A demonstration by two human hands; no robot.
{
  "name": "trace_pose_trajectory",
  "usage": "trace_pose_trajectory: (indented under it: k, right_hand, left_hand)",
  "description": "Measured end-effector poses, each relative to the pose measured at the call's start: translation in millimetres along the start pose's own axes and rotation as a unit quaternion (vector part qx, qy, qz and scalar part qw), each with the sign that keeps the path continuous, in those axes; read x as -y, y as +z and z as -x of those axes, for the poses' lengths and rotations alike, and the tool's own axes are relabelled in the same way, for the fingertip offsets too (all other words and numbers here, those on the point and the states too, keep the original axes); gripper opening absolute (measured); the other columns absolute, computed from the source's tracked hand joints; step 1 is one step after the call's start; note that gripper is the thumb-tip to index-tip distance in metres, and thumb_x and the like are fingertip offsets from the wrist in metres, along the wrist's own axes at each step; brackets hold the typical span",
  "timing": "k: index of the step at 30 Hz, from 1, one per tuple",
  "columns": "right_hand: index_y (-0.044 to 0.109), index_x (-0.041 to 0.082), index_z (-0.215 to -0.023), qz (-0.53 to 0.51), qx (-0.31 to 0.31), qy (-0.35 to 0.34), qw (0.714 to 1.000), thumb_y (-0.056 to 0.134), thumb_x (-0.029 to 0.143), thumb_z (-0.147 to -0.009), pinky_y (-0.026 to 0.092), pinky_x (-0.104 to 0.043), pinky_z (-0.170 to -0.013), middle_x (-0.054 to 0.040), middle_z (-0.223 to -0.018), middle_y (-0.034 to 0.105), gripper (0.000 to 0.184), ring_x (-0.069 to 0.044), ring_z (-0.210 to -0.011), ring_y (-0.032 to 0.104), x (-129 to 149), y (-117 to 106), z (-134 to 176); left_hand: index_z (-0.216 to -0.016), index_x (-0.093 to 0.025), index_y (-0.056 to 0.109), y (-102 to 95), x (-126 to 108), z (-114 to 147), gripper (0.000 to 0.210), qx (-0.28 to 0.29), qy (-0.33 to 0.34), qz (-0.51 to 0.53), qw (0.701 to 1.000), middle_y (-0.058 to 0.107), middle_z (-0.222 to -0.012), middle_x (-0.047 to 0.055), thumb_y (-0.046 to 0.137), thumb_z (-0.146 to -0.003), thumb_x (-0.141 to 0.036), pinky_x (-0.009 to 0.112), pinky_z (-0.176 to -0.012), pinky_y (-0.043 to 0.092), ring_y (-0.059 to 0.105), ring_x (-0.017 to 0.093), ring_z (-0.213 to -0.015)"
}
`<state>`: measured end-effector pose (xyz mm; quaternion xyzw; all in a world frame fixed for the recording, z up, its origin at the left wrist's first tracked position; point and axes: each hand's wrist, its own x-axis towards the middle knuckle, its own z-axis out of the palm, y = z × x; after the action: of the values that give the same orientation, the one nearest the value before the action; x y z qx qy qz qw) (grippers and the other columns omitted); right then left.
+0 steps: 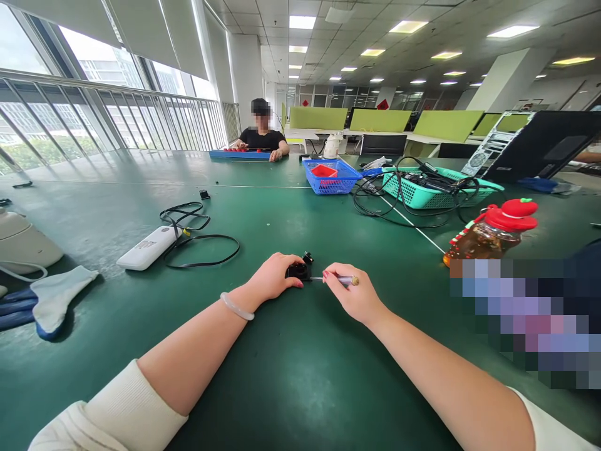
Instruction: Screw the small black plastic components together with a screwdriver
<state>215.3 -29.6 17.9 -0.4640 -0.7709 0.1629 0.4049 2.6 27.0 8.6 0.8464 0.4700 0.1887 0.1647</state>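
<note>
My left hand (276,275) is closed around a small black part (299,270) on the green table (291,376). Its exact kind is too small to tell, and a little black piece sticks up from its far end. In my right hand (352,291) is a screwdriver (346,280), pinched by its handle and lying almost level. The thin metal shaft points left, and its tip meets the side of the black part. A pale bracelet (237,307) circles my left wrist.
A white power bank (149,248) with a looped black cable (206,265) lies to the left, near a blue-and-white glove (63,300). Blue (333,181) and green (417,197) baskets stand ahead. Right is a red-lidded bottle (493,235). Another person (261,134) sits across the table.
</note>
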Motion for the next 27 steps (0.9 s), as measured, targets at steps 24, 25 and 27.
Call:
trace_pose_trajectory:
  k: [24,25,27]
  right_hand:
    - [0.066,0.024,-0.081,0.010,0.028,0.000,1.000,0.051,0.035,-0.091,0.046,-0.031,-0.073,-0.0010,-0.077,0.069,0.021,-0.020,-0.077,0.060,-6,4,0]
    - [0.066,0.024,-0.081,0.005,0.030,-0.001,1.000,0.052,0.035,-0.091,0.047,-0.032,-0.074,-0.0013,-0.079,0.070,0.020,-0.020,-0.078,0.061,-5,4,1]
    - [0.067,0.024,-0.080,-0.020,0.018,-0.007,1.000,0.053,0.035,-0.090,0.048,-0.033,-0.075,-0.0020,-0.079,0.070,0.020,-0.020,-0.078,0.061,-6,3,1]
  left_hand:
    - [-0.118,-0.022,0.063,0.4,-2,3,0.039,-0.022,0.026,0.022,0.999,0.069,-0.114,0.005,0.068,-0.081,-0.034,0.039,-0.096,0.048,0.061,0.025,-0.106]
    - [-0.119,-0.022,0.062,0.3,-2,3,0.039,-0.030,0.027,0.028,0.999,0.069,-0.116,0.005,0.067,-0.082,-0.034,0.038,-0.097,0.048,0.061,0.025,-0.107]
    - [-0.121,-0.023,0.061,-0.3,-4,4,0.039,-0.048,0.029,0.038,0.998,0.068,-0.117,0.005,0.064,-0.084,-0.035,0.039,-0.097,0.048,0.060,0.024,-0.108]
